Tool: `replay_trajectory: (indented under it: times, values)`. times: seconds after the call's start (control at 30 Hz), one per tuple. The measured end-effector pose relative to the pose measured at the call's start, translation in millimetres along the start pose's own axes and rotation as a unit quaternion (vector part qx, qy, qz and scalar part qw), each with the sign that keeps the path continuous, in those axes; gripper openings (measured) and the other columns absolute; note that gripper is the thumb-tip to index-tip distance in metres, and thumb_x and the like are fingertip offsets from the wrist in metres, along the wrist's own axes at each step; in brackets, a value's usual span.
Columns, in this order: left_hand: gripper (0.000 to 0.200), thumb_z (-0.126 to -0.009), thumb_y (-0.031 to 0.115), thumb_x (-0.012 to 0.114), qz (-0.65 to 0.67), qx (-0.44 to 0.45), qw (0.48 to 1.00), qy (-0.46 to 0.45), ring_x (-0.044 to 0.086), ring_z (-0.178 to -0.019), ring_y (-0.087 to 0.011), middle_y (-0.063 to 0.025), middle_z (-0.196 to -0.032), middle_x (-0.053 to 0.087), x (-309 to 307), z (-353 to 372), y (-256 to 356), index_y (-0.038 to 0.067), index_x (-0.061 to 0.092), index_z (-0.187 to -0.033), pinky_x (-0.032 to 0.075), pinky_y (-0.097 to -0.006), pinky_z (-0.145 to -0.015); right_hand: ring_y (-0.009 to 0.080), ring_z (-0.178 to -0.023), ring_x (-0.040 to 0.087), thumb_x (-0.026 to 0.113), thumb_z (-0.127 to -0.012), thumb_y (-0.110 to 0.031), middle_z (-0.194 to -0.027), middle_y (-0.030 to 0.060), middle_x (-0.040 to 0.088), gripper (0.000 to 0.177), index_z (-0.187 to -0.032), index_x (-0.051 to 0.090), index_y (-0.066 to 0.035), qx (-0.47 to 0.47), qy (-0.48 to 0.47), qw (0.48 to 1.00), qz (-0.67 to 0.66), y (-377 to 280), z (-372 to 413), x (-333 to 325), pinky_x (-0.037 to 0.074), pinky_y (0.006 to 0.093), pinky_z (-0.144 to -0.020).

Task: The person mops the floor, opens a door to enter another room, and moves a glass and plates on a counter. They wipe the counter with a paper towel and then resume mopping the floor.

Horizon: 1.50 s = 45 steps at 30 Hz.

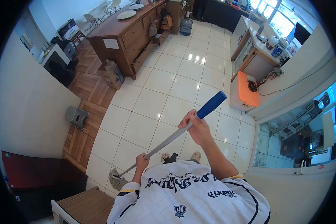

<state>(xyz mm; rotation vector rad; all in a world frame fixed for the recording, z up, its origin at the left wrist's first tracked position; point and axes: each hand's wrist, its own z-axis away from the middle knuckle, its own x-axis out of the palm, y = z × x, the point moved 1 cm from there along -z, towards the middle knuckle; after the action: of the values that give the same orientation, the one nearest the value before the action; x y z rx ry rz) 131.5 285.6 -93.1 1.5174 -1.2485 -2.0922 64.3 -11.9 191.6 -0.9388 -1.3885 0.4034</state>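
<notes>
A mop (169,139) with a grey pole and a blue end grip slants across the middle of the head view. My right hand (198,128) is closed around the pole just below the blue grip. Lower down the pole, my left hand (142,162) is wrapped round it. The grey string mop head (118,180) lies on the white tiled floor (149,106), at lower left beside my left forearm. Part of the mop head is hidden by my sleeve.
A wooden drawer cabinet (134,33) stands ahead, with a cardboard box (111,75) at its corner. To the right are an orange-lidded bin (246,89) and a glass door (298,130). A grey step stool (77,117) sits left, on wood flooring.
</notes>
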Motion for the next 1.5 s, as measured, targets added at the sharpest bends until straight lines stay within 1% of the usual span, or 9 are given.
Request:
replay_trajectory:
  times: [0.33,0.53,0.63,0.87,0.93,1.03,1.13,1.2,1.5]
  values:
    - [0.017,-0.068,0.010,0.066,0.032,-0.037,0.997,0.055,0.051,-0.051,-0.0285,-0.0124,-0.055,0.052,-12.2,9.3,15.6,0.004,0.050,-0.062,0.040,-0.0363,-0.049,0.0186,-0.078,0.053,0.046,-0.094,-0.024,-0.075,0.0055,0.052,0.017,-0.091,0.042,-0.008,0.025,-0.010,0.999,0.033,-0.3,1.4,11.9,0.042,0.0377,-0.081]
    - [0.026,-0.078,0.016,0.066,-0.024,-0.088,0.965,0.248,0.050,-0.056,-0.0280,-0.0122,-0.062,0.052,12.1,28.9,-5.8,0.003,0.049,-0.062,0.036,-0.0388,-0.049,0.0184,-0.077,0.055,0.048,-0.092,-0.019,-0.073,0.0056,0.053,0.015,-0.087,0.045,-0.006,0.031,-0.049,0.992,0.109,-14.4,5.5,20.8,0.045,0.0373,-0.080]
    - [0.032,-0.082,0.020,0.063,-0.078,0.000,0.958,0.274,0.044,-0.049,-0.0277,-0.0137,-0.056,0.049,7.5,30.2,-12.9,0.002,0.048,-0.060,0.031,-0.0400,-0.046,0.0183,-0.078,0.057,0.049,-0.092,-0.019,-0.072,0.0056,0.054,0.016,-0.085,0.046,-0.005,0.034,-0.068,0.992,0.100,-15.3,6.7,18.2,0.046,0.0369,-0.080]
    - [0.042,-0.084,0.022,0.057,-0.034,0.027,0.997,0.061,0.034,-0.041,-0.0265,-0.0173,-0.047,0.040,-21.0,6.6,17.8,0.000,0.041,-0.052,0.030,-0.0393,-0.044,0.0207,-0.093,0.059,0.053,-0.090,-0.020,-0.097,0.0115,0.060,0.030,-0.113,0.047,0.000,-0.069,-0.039,0.991,0.111,-59.4,13.5,41.5,0.045,0.0359,-0.087]
    - [0.039,-0.083,0.022,0.058,-0.034,0.053,0.994,0.086,0.034,-0.040,-0.0265,-0.0157,-0.045,0.041,-37.0,-16.5,34.6,0.000,0.045,-0.053,0.032,-0.0384,-0.044,0.0210,-0.104,0.055,0.052,-0.090,-0.018,-0.110,0.0123,0.056,0.037,-0.122,0.042,-0.002,-0.036,-0.052,0.963,0.261,-75.8,9.9,26.3,0.042,0.0363,-0.091]
    - [0.042,-0.085,0.033,0.059,-0.023,-0.111,0.978,0.174,0.047,-0.056,-0.0155,-0.0089,-0.057,0.051,-73.2,-58.5,24.6,-0.004,0.051,-0.065,0.039,-0.0352,-0.052,0.0181,-0.103,0.055,0.054,-0.089,-0.016,-0.110,0.0114,0.057,0.036,-0.120,0.044,-0.001,0.043,0.008,0.941,0.337,-76.0,22.7,-7.2,0.043,0.0316,-0.090]
    - [0.042,-0.087,0.028,0.057,0.123,-0.163,0.974,0.096,0.035,-0.050,-0.0102,0.0016,-0.052,0.036,-150.9,-72.8,148.3,0.003,0.042,-0.057,0.029,-0.0305,-0.046,0.0177,-0.096,0.058,0.056,-0.088,-0.019,-0.102,0.0109,0.061,0.033,-0.114,0.049,-0.001,0.097,0.084,0.944,0.303,-73.7,67.7,-71.5,0.046,0.0299,-0.084]
    - [0.043,-0.089,0.024,0.055,0.128,-0.081,0.983,0.107,0.027,-0.045,-0.0069,0.0038,-0.050,0.029,-161.7,-65.6,211.7,0.008,0.035,-0.054,0.021,-0.0286,-0.042,0.0160,-0.092,0.059,0.056,-0.088,-0.020,-0.099,0.0099,0.062,0.031,-0.111,0.051,0.000,0.115,0.137,0.949,0.260,-65.8,104.6,-113.9,0.047,0.0288,-0.081]
    - [0.036,-0.088,0.022,0.058,0.328,0.010,0.943,0.047,0.026,-0.037,-0.0035,0.0055,-0.047,0.029,-58.7,-38.6,423.0,0.015,0.037,-0.059,0.021,-0.0230,-0.035,0.0106,-0.078,0.058,0.053,-0.089,-0.020,-0.087,0.0052,0.063,0.023,-0.102,0.053,-0.001,0.079,0.316,0.927,0.186,-119.8,242.8,-245.5,0.047,0.0242,-0.069]
